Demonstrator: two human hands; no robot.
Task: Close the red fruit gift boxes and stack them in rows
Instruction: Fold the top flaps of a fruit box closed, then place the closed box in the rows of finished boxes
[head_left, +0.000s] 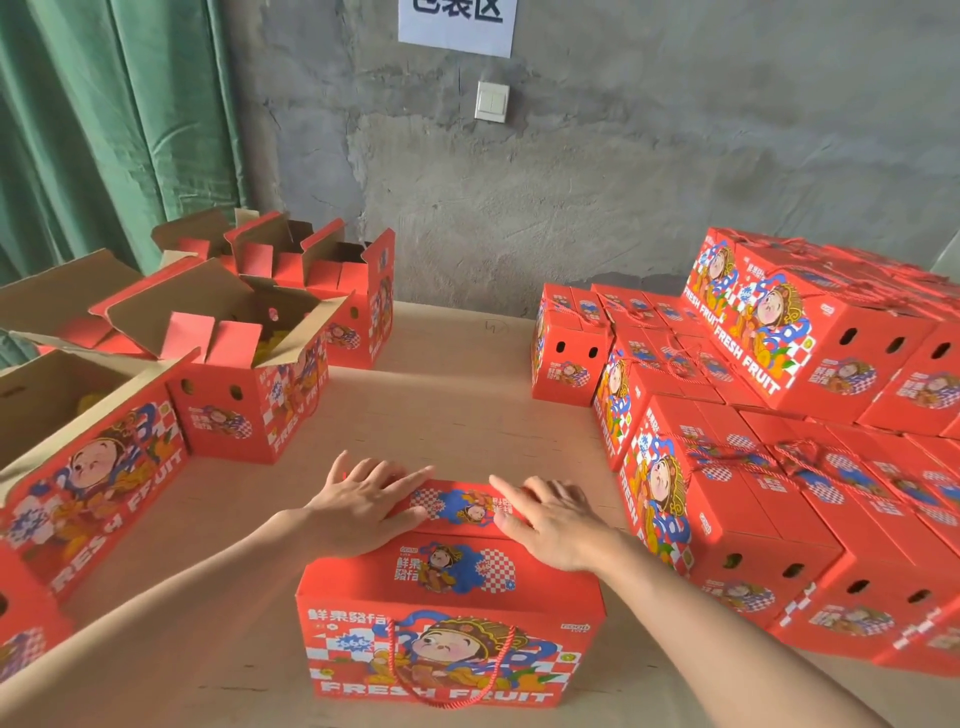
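Observation:
A red fruit gift box with a cartoon print and a red rope handle stands in front of me on the table. My left hand lies flat on the left side of its top flaps, fingers spread. Flat on the right side of the top, my right hand presses the far flap down. To the right, closed red boxes sit packed in rows, with a second layer on top at the back. Several open boxes with raised flaps stand on the left; yellow fruit shows inside some.
The brown table surface runs between the open boxes and the closed rows. A rough grey wall with a light switch and a paper sign rises behind. A green curtain hangs at the left.

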